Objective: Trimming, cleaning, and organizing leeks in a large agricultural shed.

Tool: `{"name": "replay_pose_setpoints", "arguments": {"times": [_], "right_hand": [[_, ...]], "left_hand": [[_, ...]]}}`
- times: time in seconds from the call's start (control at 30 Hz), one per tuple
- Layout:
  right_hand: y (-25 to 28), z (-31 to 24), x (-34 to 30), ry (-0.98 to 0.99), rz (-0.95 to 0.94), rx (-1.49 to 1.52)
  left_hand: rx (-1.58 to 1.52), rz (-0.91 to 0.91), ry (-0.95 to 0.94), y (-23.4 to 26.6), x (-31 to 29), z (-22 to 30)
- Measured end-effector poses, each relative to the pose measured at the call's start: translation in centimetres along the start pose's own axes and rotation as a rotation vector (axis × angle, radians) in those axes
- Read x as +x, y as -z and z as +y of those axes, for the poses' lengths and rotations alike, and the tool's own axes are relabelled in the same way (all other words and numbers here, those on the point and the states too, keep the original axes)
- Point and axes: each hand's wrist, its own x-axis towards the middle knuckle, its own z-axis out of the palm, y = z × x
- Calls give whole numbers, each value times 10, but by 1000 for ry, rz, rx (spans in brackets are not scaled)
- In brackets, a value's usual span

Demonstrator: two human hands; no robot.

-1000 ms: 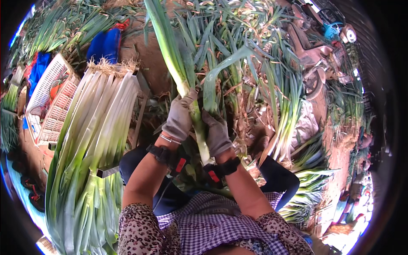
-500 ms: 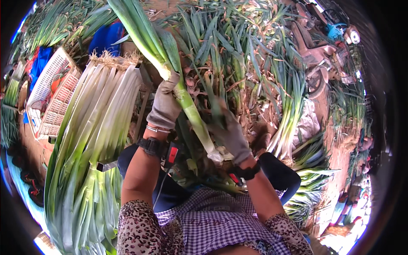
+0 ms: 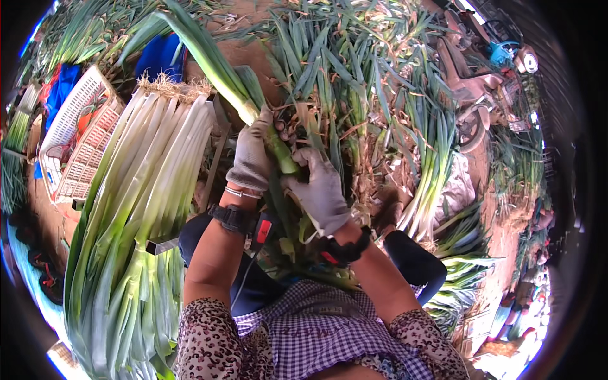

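Note:
A large green onion (image 3: pixel 218 73) slants across the middle, with its bent leaves up and to the left. My left hand (image 3: pixel 253 152), in a pale knit glove, is closed around its stalk just below the leaves. Lower on the stalk, my right hand (image 3: pixel 323 193), gloved too, has its thumb and curled fingers on either side of it. The root end is mostly hidden by my right hand. To the left, a row of green onions with whitish stalks (image 3: pixel 168 136) lies on a metal rack (image 3: pixel 161 246), roots toward the far side.
A pile of untrimmed green onions (image 3: pixel 354 69) covers the ground ahead. Another bunch (image 3: pixel 425 171) lies at the right, beside a pale sack (image 3: pixel 456 183). A white plastic basket (image 3: pixel 75 117) stands tilted at the left. A wheeled machine (image 3: pixel 472 95) is at the far right.
My right hand has moved up and left from near the root end to the middle of the stalk. The onion's top has shifted slightly, and my left hand keeps its grip.

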Motion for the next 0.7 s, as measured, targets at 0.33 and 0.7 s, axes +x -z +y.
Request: {"name": "replay_pose_setpoints", "arguments": {"times": [0.33,0.7], "right_hand": [[-1,0,1,38,91,109],[27,1,-15,-388,18,735]], "left_hand": [[51,18,18,-4,-8,10],[114,-134,125,-14,-19,4]]}}
